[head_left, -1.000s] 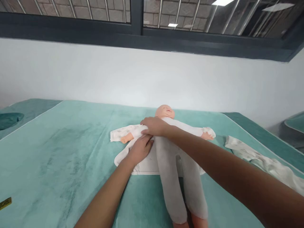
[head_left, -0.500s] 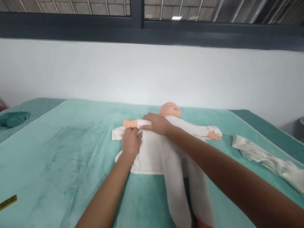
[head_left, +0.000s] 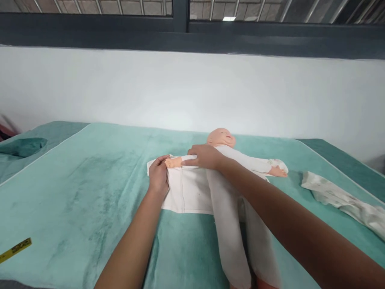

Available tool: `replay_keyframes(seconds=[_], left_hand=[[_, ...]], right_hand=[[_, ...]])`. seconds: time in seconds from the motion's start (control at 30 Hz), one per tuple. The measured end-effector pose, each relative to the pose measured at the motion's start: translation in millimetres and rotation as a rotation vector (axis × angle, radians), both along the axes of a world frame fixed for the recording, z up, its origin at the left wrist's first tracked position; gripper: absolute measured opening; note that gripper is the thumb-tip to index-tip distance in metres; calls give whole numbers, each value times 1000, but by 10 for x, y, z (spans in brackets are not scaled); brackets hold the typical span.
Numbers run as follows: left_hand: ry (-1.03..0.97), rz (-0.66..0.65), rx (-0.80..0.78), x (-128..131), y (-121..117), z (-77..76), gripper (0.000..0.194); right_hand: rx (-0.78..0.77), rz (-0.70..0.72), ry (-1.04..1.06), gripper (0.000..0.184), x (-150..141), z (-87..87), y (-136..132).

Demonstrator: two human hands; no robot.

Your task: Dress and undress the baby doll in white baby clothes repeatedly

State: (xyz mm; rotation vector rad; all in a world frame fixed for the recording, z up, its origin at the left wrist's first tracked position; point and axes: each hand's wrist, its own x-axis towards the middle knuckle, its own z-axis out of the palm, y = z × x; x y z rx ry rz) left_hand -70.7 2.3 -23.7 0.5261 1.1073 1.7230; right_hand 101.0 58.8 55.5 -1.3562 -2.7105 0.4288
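Note:
A baby doll [head_left: 221,138] in white lies on its back on a teal towel [head_left: 90,180], head toward the wall. An open white garment [head_left: 189,190] is spread under its body. My left hand [head_left: 158,176] pinches the garment's sleeve edge beside the doll's bare arm [head_left: 173,162]. My right hand [head_left: 205,156] is closed around the doll's upper arm near the shoulder, holding that arm out to the left. The doll's other arm [head_left: 264,165] lies stretched to the right in a sleeve. Its long white legs [head_left: 237,241] run toward me.
A second crumpled white garment [head_left: 339,198] lies on the towel at the right. A darker teal cloth [head_left: 22,146] sits at far left. A yellow tape strip [head_left: 15,249] shows at lower left. A white wall and dark window frame stand behind.
My left hand has slid from the doll's side up to the sleeve edge. My right hand has lifted the doll's bare arm off the sleeve and holds it out leftward.

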Motion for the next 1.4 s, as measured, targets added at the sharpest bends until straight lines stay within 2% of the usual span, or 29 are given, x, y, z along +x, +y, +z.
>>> replay_keyframes(seconds=[0.1,0.2,0.3,0.37,0.43,0.5,0.6,0.67,0.73,0.87,1.0,1.07,1.13,1.2,1.23,1.33,1.4], left_hand=[[34,83,4,3,-16,25,28],[274,113,45,49,-41,32,20],[573,-97,134,133,-77,24,20],[686,-253,182,176,-98,14,22],[717,-271,188,186,-109,4,25],[715,-188,153,170,-109,-7,26],[810,-73,105,149,-99,-28,27],[921,-25,72,160,-98,-44,30],[1030,6,10,190,-109,-57,32],[1170,-7,-140,267,-181,-58,33],[1193,-49,-139,331,-304,-31,31],[1204,-78,-120,355,-361,-10,31],[1210,-77,-100,381,-393,24,30],[1208,-56,-77,420,-384,81,26],[1206,-52,-64,448,-362,121,25],[1213,-71,-18,579,-253,270,23],[1233,-97,16,688,-176,372,23]], right_hand=[[22,-48,-63,50,33,-23,5],[84,-85,-139,47,-4,-67,-16],[162,-20,-214,38,-130,-124,-51],[193,39,-225,29,-182,-135,-82],[228,20,-96,23,-114,-105,-138],[292,-136,158,23,121,-55,-241],[400,-588,456,30,712,-59,-484],[391,-827,550,38,1107,-166,-664],[322,-927,568,43,1376,-334,-816],[150,-895,717,50,1484,-605,-970],[66,-863,913,48,1446,-660,-944],[-101,-803,1120,42,1472,-669,-908],[-342,-697,1331,39,1505,-684,-881],[-535,-588,1441,36,1520,-696,-873],[-582,-561,1455,35,1517,-699,-876],[-593,-588,1450,39,1484,-703,-907],[-563,-539,1426,46,1461,-713,-933]])
